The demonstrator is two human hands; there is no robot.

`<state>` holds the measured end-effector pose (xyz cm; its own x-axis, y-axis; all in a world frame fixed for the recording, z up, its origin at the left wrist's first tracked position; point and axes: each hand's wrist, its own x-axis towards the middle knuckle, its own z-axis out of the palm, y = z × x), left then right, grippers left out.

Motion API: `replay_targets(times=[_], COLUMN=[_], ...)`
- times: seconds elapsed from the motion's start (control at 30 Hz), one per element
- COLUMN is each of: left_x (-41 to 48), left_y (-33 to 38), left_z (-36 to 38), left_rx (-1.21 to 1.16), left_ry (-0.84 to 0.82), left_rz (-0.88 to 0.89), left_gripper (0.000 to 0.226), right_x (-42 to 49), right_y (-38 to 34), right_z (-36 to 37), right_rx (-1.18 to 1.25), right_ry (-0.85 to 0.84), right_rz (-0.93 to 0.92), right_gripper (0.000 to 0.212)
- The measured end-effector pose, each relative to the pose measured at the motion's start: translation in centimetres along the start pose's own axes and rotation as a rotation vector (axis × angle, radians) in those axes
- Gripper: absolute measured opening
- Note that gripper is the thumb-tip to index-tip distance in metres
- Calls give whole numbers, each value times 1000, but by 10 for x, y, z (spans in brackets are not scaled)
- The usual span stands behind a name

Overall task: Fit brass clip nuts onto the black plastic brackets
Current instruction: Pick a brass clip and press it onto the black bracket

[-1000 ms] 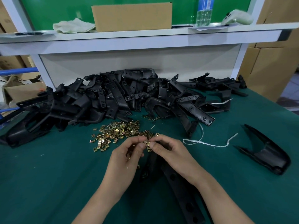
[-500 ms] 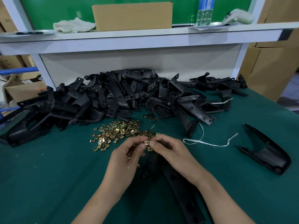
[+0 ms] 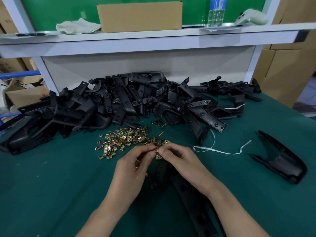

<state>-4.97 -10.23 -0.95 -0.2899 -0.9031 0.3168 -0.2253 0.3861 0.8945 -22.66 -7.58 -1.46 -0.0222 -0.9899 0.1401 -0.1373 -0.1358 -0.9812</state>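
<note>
Black plastic bracket [image 3: 193, 199]: one long strip with round holes, flat on the green bench [image 3: 51, 194], running from the near edge up under both wrists.

Left hand [image 3: 131, 170] and right hand [image 3: 181, 161]: fingertips meet above the bracket's far end. Thumb and forefinger of each are curled and pinched on one brass clip nut [image 3: 158, 153], held between them. Whether the nut touches the bracket cannot be told.

Loose clip nuts [image 3: 124, 139]: scattered pile on the bench, just beyond the hands.

White strap [image 3: 213, 149]: a thin curl, right of the hands.

Single bracket [image 3: 280, 159]: forked piece, well apart at right.

Bracket heap [image 3: 119, 103]: a large tangle across the back of the bench.

Shelf [image 3: 153, 40]: bears a cloth [image 3: 77, 28], a cardboard box [image 3: 139, 16] and a bottle [image 3: 216, 12].
</note>
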Motion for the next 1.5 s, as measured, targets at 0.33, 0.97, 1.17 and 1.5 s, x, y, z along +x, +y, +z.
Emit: replay_targets(times=[0.33, 0.97, 1.17, 1.5], left_x=[0, 0, 0, 0], left_y=[-3, -6, -8, -8], left_z=[-1, 2, 3, 3], left_rx=[71, 73, 72, 79], left_ry=[-14, -60, -45, -17], left_rz=[44, 37, 54, 105], left_gripper=[16, 19, 26, 29], right_x=[-2, 0, 0, -2], right_y=[0, -2, -4, -8], right_z=[0, 0, 0, 0], right_rx=[-13, 34, 31, 12], right_ry=[-11, 24, 40, 3], right_rz=[-17, 28, 38, 26], right_gripper=[34, 12, 13, 15])
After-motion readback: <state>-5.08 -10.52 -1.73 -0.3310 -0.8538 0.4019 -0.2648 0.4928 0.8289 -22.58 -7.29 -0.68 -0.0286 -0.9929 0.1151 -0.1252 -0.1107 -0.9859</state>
